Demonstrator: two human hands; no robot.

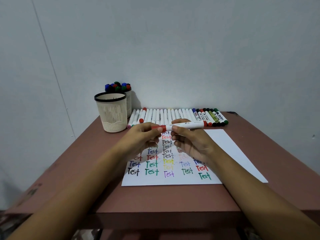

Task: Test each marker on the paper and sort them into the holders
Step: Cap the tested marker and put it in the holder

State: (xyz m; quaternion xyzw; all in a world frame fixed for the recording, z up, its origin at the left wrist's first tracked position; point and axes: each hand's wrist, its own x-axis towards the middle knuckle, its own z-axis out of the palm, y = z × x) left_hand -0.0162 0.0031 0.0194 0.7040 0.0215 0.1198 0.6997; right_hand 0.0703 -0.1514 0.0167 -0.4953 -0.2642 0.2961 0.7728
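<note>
Forearms: left forearm [78, 184] and right forearm [259, 186] come in from the bottom corners and meet mid-frame over the paper.
Left hand [145, 135]: fingers curled round the red cap end of the marker, gripping it.
Right hand [188, 141]: thumb and fingertips pinch the white barrel just beside the cap, other fingers loosely curled below.
Marker [194, 125]: red one, held level and sideways above the paper's top edge. Cap looks on.
Paper [173, 181]: flat at centre, filled with "Test" in lots of colours. The hands block the upper rows.
Blank sheet [230, 149]: just right of it, angled.
Row [166, 115]: markers side by side along the far edge, partly behind the hands.
Front holder [112, 115]: cream with a black rim, upper left of the table.
Back holder [129, 103]: right behind it, packed with capped markers.
Table [155, 198]: reddish brown.
</note>
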